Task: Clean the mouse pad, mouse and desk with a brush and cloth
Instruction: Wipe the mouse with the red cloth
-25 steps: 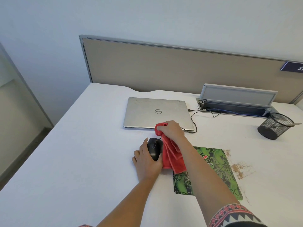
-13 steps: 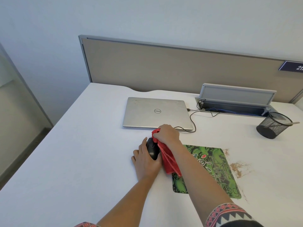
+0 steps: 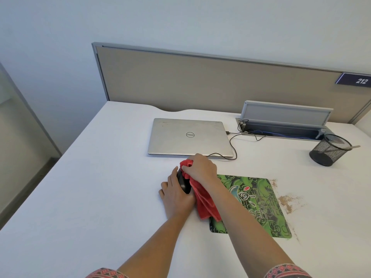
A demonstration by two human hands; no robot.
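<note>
A black mouse (image 3: 183, 183) sits on the white desk (image 3: 100, 187), left of the green patterned mouse pad (image 3: 259, 201). My left hand (image 3: 176, 195) grips the mouse from its left side and rear. My right hand (image 3: 200, 167) holds a bunched red cloth (image 3: 204, 203) and presses it on the front top of the mouse; the rest of the cloth hangs down beside my wrist onto the pad's left edge. Most of the mouse is hidden by the cloth and hands. No brush is in view.
A closed silver laptop (image 3: 188, 136) lies just beyond the hands, its black cable (image 3: 230, 145) looping to an open cable tray (image 3: 281, 129). A black mesh pen cup (image 3: 329, 151) stands at far right. Brown crumbs (image 3: 287, 199) lie right of the pad. A beige partition (image 3: 200, 81) backs the desk.
My right hand with the cloth has come back from the mouse's front onto its top, covering more of it. The left hand stays on the mouse.
</note>
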